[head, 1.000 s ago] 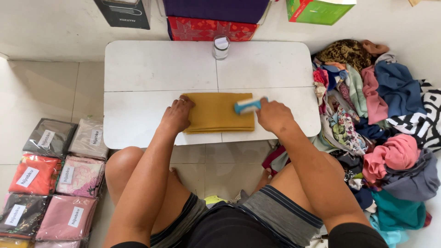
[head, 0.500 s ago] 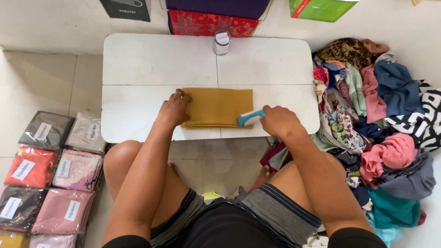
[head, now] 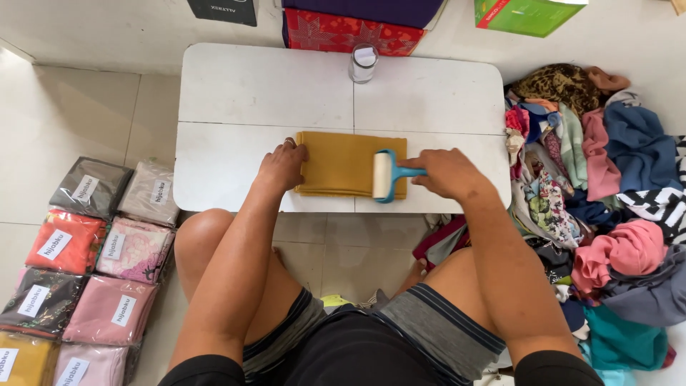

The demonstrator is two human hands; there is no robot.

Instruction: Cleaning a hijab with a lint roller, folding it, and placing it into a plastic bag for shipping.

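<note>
A folded mustard-yellow cloth [head: 341, 163] lies flat near the front edge of a low white table [head: 257, 86]. My left hand [head: 282, 166] presses down on the cloth's left end. My right hand [head: 446, 174] grips the blue handle of a lint roller [head: 384, 176], whose white roll rests on the right part of the cloth.
A small clear jar with a white lid [head: 362, 63] stands at the table's back middle. A heap of mixed coloured cloths [head: 607, 186] lies on the floor to the right. Several bagged folded cloths [head: 86, 250] are laid in rows at left. Boxes [head: 357, 21] stand behind the table.
The lint roller has shifted from the cloth's upper right corner down to its front right edge, then onto the cloth. My left hand has stayed on the cloth's left end.
</note>
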